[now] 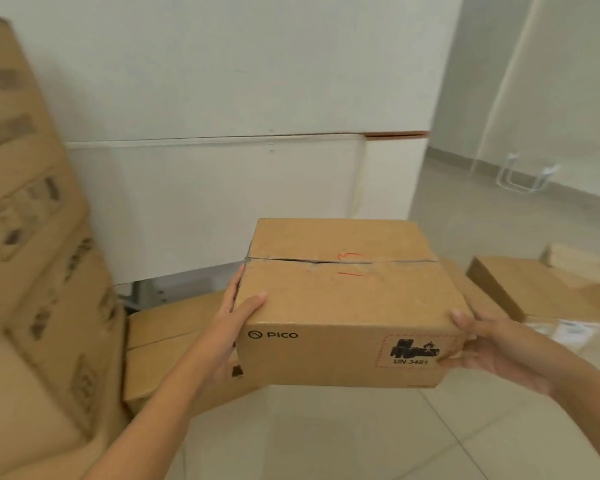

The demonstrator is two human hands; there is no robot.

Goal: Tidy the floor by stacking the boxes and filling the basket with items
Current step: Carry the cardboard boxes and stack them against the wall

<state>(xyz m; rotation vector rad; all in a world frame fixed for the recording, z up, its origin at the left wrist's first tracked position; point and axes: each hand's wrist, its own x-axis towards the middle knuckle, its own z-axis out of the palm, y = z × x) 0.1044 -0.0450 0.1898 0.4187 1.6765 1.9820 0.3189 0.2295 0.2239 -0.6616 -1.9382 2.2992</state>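
A brown cardboard box [343,306] marked PICO, its top flaps closed along a seam, hangs in the air above the tiled floor, held between both hands. My left hand [234,317] grips its left side with the thumb curled over the top edge. My right hand [492,344] grips the right front corner, thumb on top and fingers beneath. A tall stack of cardboard boxes [39,271] rises at the left. Another box [174,344] lies on the floor behind and below the held one. No basket is in view.
A flat cardboard box [523,292] and some loose packaging [568,330] lie on the floor at the right. A white cabinet [222,195] stands straight ahead. A white wire stand [523,178] sits by the far right wall. Pale floor tiles [361,438] stretch below the held box.
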